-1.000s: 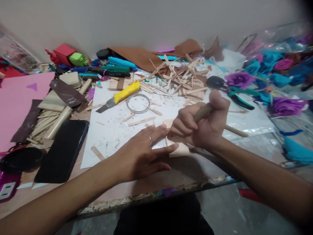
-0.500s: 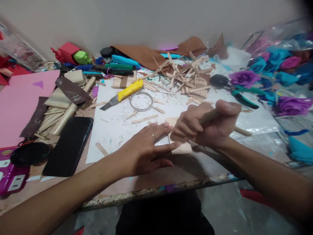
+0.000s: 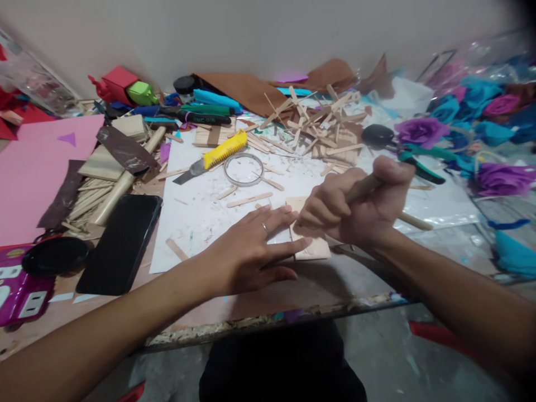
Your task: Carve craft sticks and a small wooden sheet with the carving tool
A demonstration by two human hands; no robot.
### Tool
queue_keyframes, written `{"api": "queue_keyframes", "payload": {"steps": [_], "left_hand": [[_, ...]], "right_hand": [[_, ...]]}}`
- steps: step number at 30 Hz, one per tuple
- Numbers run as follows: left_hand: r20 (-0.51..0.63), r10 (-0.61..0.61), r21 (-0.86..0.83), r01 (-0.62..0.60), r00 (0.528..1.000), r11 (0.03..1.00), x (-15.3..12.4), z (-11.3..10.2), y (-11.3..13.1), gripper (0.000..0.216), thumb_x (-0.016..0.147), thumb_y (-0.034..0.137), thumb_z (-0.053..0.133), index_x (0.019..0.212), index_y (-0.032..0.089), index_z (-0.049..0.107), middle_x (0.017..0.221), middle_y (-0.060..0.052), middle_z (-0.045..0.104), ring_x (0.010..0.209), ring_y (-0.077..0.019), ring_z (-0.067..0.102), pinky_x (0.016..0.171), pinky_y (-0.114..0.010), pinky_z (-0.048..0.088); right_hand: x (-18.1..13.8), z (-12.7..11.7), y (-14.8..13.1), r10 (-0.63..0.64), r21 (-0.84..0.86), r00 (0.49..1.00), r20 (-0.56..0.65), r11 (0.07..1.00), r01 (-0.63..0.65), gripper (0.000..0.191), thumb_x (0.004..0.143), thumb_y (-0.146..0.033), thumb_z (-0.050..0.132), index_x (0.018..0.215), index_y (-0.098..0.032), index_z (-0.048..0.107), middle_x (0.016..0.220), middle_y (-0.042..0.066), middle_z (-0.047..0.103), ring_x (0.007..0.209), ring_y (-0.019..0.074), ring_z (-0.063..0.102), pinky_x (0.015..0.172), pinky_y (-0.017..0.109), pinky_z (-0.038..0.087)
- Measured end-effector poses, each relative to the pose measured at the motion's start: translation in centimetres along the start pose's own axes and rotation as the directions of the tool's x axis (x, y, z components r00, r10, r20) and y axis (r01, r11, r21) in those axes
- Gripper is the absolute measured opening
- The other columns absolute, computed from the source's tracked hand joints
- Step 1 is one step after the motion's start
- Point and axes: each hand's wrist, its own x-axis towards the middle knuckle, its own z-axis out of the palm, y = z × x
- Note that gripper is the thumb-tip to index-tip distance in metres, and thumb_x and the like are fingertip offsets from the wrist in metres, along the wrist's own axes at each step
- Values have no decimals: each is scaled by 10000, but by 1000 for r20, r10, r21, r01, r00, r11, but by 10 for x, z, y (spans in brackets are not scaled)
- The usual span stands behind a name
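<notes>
My left hand (image 3: 247,251), with a ring on one finger, lies with fingers spread at the left edge of a flat, pale wooden piece (image 3: 319,249). My right hand (image 3: 355,206) is closed in a fist around a brownish wooden stick (image 3: 363,188), the thumb over its upper end. The stick's lower end is hidden behind the fingers, so I cannot tell whether it touches the piece. Both hands are close together over the right part of a white sheet (image 3: 201,218). Another round wooden rod (image 3: 414,221) shows just right of my right hand.
A yellow box cutter (image 3: 224,149), a clear ring (image 3: 244,170) and loose craft sticks (image 3: 250,199) lie beyond my hands. A heap of sticks (image 3: 310,123) is behind them. To the left is a black phone (image 3: 121,244); to the right, green-handled pliers (image 3: 422,164) and paper flowers (image 3: 502,180).
The view has shifted slightly. Both hands keep nearly the same place and pose, and my right hand still grips the wooden stick.
</notes>
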Motion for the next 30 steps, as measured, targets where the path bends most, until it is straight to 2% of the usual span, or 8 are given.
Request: {"api": "queue_keyframes", "payload": {"steps": [7, 12, 20, 26, 30], "left_hand": [[15, -2, 11, 2, 1000, 1000, 0, -1, 0, 521, 963, 484, 678, 1446, 295, 623, 1567, -191, 497, 1405, -392, 505, 1123, -664, 409], [29, -4, 10, 3, 1000, 1000, 0, -1, -1, 537, 964, 497, 674, 1464, 312, 605, 1579, -182, 485, 1432, -399, 484, 1147, -671, 380], [34, -26, -9, 26, 999, 1000, 1, -2, 2, 537, 954, 491, 692, 1459, 333, 607, 1578, -167, 489, 1438, -397, 480, 1155, -662, 376], [45, -44, 1, 44, 998, 999, 1, -3, 3, 510, 956, 504, 682, 1431, 323, 635, 1598, -165, 468, 1458, -409, 457, 1159, -681, 361], [59, -27, 10, 26, 998, 1000, 2, -3, 1, 505, 971, 530, 645, 1430, 319, 640, 1593, -169, 469, 1431, -414, 484, 1137, -666, 392]], "right_hand": [[2, -3, 1, -3, 44, 998, 63, 999, 1, 690, 940, -766, 440, 503, -235, 381, 413, -53, 271, 375, 104, 247, 397, 269, 281], [3, -4, -1, 16, 7, 996, 85, 1000, -17, 685, 921, -772, 475, 502, -238, 384, 408, -48, 300, 374, 111, 283, 395, 273, 307], [4, 2, 2, -27, 20, 999, 21, 999, 26, 692, 950, -757, 450, 506, -230, 385, 407, -59, 271, 366, 94, 244, 392, 263, 272], [2, 1, -4, 45, -64, 995, 94, 997, -39, 671, 923, -752, 507, 513, -235, 385, 425, -45, 311, 388, 113, 311, 411, 278, 316], [1, 0, -6, 65, -115, 992, 112, 992, -52, 652, 935, -726, 511, 524, -233, 392, 434, -47, 316, 395, 111, 307, 438, 284, 302]]}}
